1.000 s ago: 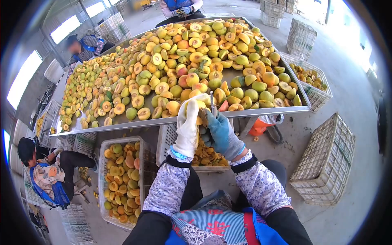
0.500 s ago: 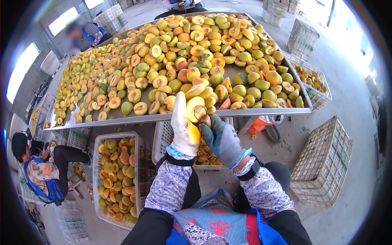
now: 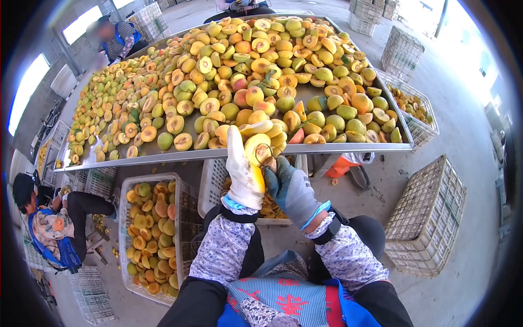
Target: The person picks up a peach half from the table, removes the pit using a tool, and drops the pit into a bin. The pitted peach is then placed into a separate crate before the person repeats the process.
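Observation:
My left hand (image 3: 243, 173), in a white glove stained yellow, holds a halved yellow fruit (image 3: 257, 148) with its cut face showing. My right hand (image 3: 291, 188), in a grey and blue glove, is closed on a small tool (image 3: 269, 162) whose thin curved loop lies against the cut face. Most of the tool is hidden by the fingers. Both hands are close together at the near edge of a metal table (image 3: 180, 155). Many halved fruits (image 3: 239, 71) are heaped on it, right behind my hands.
Below the table, a white crate (image 3: 126, 272) of halved fruit stands left, and another crate (image 3: 211, 188) is behind my forearms. An upturned crate (image 3: 425, 218) is at right. Co-workers sit at the far left (image 3: 57, 223), upper left (image 3: 121, 41) and far edge (image 3: 239, 6).
The view has shifted slightly, so table and crates appear a little further left. The loop is still at the fruit, whose cut face now shows more. The upper-left person has leaned differently.

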`<action>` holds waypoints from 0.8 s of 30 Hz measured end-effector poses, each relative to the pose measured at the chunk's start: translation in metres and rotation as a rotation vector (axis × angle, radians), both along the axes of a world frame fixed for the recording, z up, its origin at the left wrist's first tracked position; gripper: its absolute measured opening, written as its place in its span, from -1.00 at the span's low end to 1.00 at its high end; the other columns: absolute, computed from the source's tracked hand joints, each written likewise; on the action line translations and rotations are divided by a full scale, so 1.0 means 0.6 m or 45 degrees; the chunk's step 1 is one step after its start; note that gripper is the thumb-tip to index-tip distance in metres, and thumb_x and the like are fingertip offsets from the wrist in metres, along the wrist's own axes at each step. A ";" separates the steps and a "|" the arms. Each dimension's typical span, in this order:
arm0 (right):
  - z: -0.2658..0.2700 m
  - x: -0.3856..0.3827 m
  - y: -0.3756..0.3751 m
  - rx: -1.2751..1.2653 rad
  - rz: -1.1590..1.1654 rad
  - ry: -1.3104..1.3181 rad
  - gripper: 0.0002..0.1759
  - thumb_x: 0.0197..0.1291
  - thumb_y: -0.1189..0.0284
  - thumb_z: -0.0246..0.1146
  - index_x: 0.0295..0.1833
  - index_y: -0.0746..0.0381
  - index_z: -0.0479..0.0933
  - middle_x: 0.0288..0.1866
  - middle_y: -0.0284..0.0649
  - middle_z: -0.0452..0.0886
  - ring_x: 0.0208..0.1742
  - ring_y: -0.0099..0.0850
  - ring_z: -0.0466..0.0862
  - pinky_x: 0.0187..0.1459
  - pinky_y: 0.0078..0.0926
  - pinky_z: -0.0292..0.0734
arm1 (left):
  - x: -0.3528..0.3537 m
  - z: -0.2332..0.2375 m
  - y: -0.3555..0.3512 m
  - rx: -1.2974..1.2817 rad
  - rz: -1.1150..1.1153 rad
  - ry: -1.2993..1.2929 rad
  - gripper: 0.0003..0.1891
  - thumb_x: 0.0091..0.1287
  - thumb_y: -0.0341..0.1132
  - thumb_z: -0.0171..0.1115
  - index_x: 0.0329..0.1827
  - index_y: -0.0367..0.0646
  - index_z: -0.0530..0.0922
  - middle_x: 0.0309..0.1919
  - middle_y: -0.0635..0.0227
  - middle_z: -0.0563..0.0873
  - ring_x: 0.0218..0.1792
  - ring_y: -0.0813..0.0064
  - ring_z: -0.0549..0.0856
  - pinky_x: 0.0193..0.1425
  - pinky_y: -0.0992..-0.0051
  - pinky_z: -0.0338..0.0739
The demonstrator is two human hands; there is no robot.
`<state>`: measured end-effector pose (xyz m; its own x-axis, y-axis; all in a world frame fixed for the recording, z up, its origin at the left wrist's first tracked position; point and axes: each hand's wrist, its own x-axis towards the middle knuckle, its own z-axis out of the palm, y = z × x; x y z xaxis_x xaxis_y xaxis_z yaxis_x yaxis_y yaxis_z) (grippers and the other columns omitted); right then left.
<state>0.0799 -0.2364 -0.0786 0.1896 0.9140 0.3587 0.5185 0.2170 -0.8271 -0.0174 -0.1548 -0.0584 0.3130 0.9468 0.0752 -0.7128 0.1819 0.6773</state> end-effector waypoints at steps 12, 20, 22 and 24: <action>0.008 0.016 -0.013 -0.172 0.023 -0.156 -0.72 0.45 0.28 0.26 0.00 0.31 0.56 -0.27 0.16 0.68 -0.24 0.12 0.71 -0.26 -0.08 0.59 | -0.022 0.022 -0.017 0.269 -0.153 0.443 -0.35 0.67 0.15 -0.18 0.26 -0.35 0.53 0.06 0.08 0.75 0.06 0.24 0.77 0.18 0.29 0.69; -0.010 -0.011 -0.018 -0.342 0.280 1.118 -0.65 0.62 0.20 0.08 -0.07 0.27 0.55 -0.36 -0.53 0.56 -0.38 -0.64 0.44 -0.35 -0.57 0.42 | 0.033 0.008 -0.034 0.316 0.141 0.295 -0.38 0.66 0.11 -0.11 0.27 -0.36 0.54 0.03 0.11 0.75 0.03 0.26 0.78 0.19 0.34 0.67; 0.005 -0.006 -0.028 -0.297 0.294 0.822 -0.64 0.63 0.18 0.06 -0.09 0.24 0.55 -0.39 -0.53 0.51 -0.41 -0.68 0.40 -0.39 -0.63 0.35 | 0.005 0.009 -0.013 0.241 -0.035 0.376 -0.35 0.66 0.16 -0.20 0.27 -0.33 0.52 0.04 0.09 0.75 0.01 0.27 0.79 0.11 0.36 0.71; 0.004 0.003 -0.030 -0.266 0.306 0.635 -0.63 0.63 0.16 0.05 -0.10 0.23 0.56 -0.40 -0.53 0.49 -0.42 -0.71 0.38 -0.41 -0.65 0.32 | -0.008 0.017 -0.009 0.263 -0.099 0.392 -0.35 0.66 0.15 -0.17 0.20 -0.35 0.56 -0.04 0.10 0.77 -0.08 0.27 0.81 0.01 0.36 0.74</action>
